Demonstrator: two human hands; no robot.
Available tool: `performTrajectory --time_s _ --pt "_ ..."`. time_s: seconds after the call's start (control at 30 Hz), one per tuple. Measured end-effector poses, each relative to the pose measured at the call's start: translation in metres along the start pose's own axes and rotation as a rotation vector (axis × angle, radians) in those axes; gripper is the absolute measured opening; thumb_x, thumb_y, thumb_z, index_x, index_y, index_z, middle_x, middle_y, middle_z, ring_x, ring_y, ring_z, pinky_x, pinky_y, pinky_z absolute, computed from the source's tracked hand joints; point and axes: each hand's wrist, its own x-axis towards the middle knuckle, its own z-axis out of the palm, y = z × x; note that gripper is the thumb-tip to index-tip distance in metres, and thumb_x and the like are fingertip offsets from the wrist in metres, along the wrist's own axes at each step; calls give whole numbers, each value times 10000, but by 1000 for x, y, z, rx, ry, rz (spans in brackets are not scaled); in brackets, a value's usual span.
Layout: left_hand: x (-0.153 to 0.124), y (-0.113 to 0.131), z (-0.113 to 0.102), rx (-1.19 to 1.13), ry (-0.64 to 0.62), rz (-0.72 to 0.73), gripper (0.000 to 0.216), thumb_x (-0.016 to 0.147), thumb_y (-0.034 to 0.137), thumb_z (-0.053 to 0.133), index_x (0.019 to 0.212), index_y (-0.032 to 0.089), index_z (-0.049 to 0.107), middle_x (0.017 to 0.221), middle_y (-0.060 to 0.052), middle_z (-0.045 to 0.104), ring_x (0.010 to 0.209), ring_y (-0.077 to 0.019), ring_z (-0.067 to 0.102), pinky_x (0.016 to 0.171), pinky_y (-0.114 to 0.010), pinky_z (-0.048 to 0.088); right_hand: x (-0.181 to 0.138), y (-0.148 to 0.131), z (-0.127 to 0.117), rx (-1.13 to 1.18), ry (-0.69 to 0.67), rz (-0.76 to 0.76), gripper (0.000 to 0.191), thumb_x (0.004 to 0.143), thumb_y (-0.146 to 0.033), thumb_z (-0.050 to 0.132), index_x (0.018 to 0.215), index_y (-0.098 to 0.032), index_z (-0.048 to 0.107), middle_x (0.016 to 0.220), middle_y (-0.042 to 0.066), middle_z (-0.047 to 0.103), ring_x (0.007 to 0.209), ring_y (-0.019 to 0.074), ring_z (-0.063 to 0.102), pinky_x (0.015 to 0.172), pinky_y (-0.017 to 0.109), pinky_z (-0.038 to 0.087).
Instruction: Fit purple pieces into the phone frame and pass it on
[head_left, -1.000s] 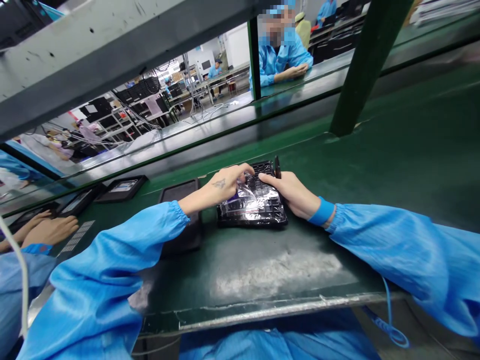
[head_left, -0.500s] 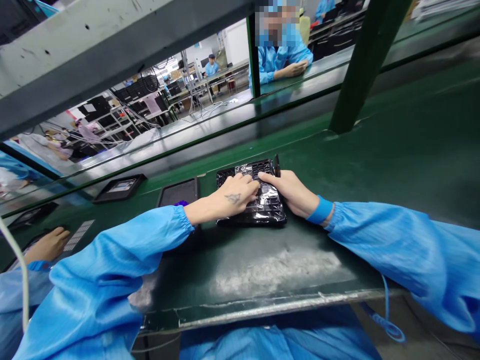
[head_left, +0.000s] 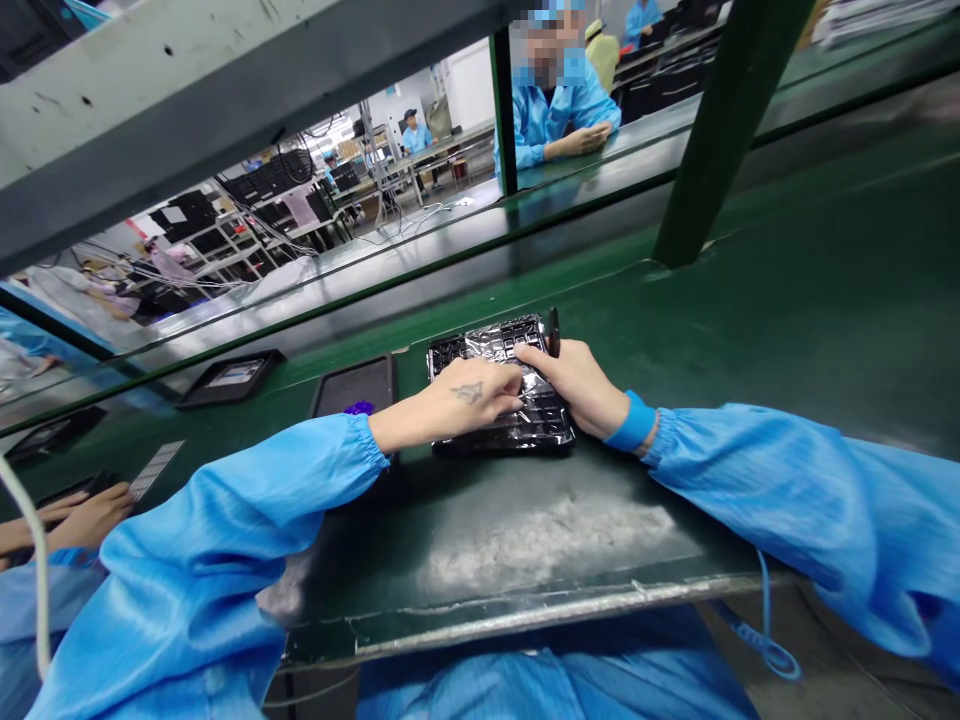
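Surface (head_left: 555,545), one: green, smooth, near edge chipped and scuffed; best keep your work well back from that edge
Left hand (head_left: 480,392): over the gridded tray (head_left: 536,437), fingers curled narrow; you cannot tell here whether they pinch anything; a light touch should spare the walls
Right hand (head_left: 589,390): closed on the gridded tray's right edge, thumb on top; hold firm there, lest it slide
Gridded tray, one: between your hands, black, glossy, roughly rectangular, small raised cells, probably thin plastic
Dark slim item (head_left: 553,332), one: upright just beside your right hand, lower end hidden
Shallow tray (head_left: 356,383), one: left of the gridded tray, matt black, raised rim; purple item (head_left: 360,408) at its near side, ruffled
Black frame (head_left: 232,378), one: farther left, toward the surface's far edge, thick-rimmed, pale content unclear
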Motion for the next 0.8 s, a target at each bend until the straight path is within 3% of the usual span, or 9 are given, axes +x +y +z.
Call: performTrajectory --time_s 0.2,0.37,0.47,0.6,0.7,0.8 --pt "-2 -7 13 -13 25 167 133 984 201 475 870 200 544 842 -18 606 823 -179 529 828 -302 413 2 -3 -1 7 -41 75 272 712 -366 821 755 -138 679 835 69 715 751 189 626 662 288 517" --pt "-26 -12 13 -114 126 305 192 1042 277 426 909 198 541 921 -49 605 856 -179 525 791 -287 428 7 -8 -3 21 -78 145 237 735 -313 838 784 -137 686 801 57 714 707 170 627 668 281 531" --pt "-42 -14 17 -110 184 321 213 1054 309 418 916 196 536 943 -59 628 881 -182 551 809 -303 422 8 -11 -3 14 -100 187 226 735 -278 857 791 -136 689 769 49 712 665 157 624 657 268 537" --pt "-62 -14 27 -115 354 338 182 1052 302 451 931 195 535 926 -53 649 882 -179 572 842 -337 407 7 -14 -2 -17 -150 247 154 795 -225 823 818 -132 702 773 59 728 646 151 642 627 242 539" --pt "-77 -13 33 -272 478 322 152 1024 300 525 920 195 559 913 -56 647 892 -184 596 841 -338 435 9 -17 -4 -47 -150 295 85 882 -159 715 805 -129 694 758 68 730 631 147 655 601 227 537" --pt "-94 -15 36 -482 626 197 173 1004 340 571 896 205 565 878 -39 618 893 -181 607 821 -320 465 14 -21 -8 -82 -137 352 126 889 -117 680 763 -125 676 717 78 719 589 153 651 550 228 529"
